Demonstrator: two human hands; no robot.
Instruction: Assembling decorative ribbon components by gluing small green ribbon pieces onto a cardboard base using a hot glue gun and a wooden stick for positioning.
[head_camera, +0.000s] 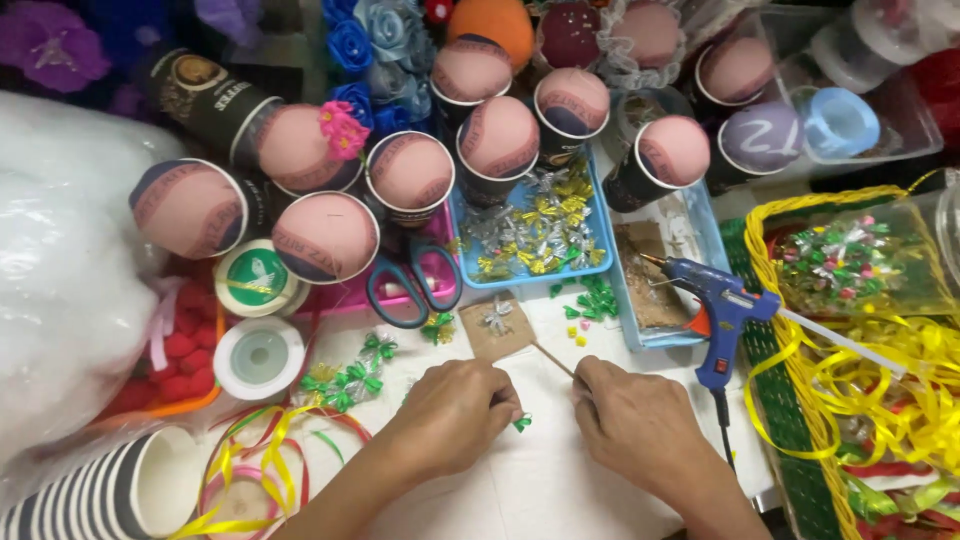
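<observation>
My left hand (455, 412) rests on the white table surface with its fingers curled around a tiny green ribbon bow (521, 423) that peeks out at the fingertips. My right hand (630, 418) lies just to the right, pinching a thin wooden stick (552, 359) that points up and left toward a brown cardboard square (497, 325) carrying a silver bow. The two hands are close together, almost touching at the fingertips.
A blue glue gun (722, 310) stands right of my hands. Scissors (412, 285), tape rolls (258, 357), a blue tray of small bows (592, 215), many paper cups with pink padded tops (325, 236), stacked cups (95, 495), yellow ribbon in a basket (900, 400) and white stuffing (50, 280) surround the work area.
</observation>
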